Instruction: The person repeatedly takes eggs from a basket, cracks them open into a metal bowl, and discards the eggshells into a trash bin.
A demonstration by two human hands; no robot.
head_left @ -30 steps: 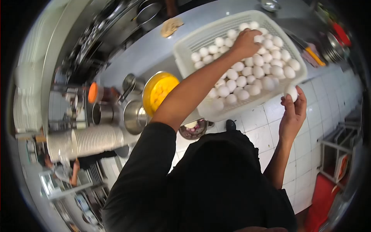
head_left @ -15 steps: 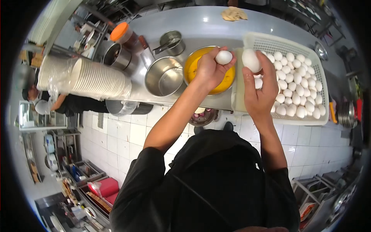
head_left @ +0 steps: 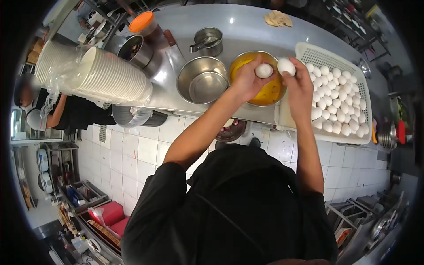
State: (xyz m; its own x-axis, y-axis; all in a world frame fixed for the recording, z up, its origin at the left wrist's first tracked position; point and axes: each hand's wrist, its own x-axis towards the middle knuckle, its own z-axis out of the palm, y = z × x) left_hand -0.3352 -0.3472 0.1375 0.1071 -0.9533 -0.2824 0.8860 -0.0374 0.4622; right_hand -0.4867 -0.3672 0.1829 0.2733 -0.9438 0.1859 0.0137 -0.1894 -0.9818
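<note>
My left hand (head_left: 248,83), palm up with the fingers curled, cradles a white egg (head_left: 264,70) above a metal bowl (head_left: 234,62). Yellow beaten egg (head_left: 267,95) with a few yolks in it shows below. My right hand (head_left: 300,84) grips another white egg (head_left: 286,66) between thumb and fingers, over the bowl's right edge. The two eggs are close together but apart. To the right, a white plastic crate (head_left: 368,99) holds many white eggs (head_left: 336,102).
Left of the bowl stand a steel pot (head_left: 189,81), a small saucepan (head_left: 214,49), a cleaver (head_left: 174,51) and an orange-lidded container (head_left: 142,23). Stacked plastic-wrapped bowls (head_left: 117,75) line the counter's left end. A cloth (head_left: 278,18) lies behind. Another person (head_left: 84,111) stands at left.
My right hand has brought its egg left, from beside the crate to the bowl's edge, closer to the egg in my left hand. The view has shifted slightly.
</note>
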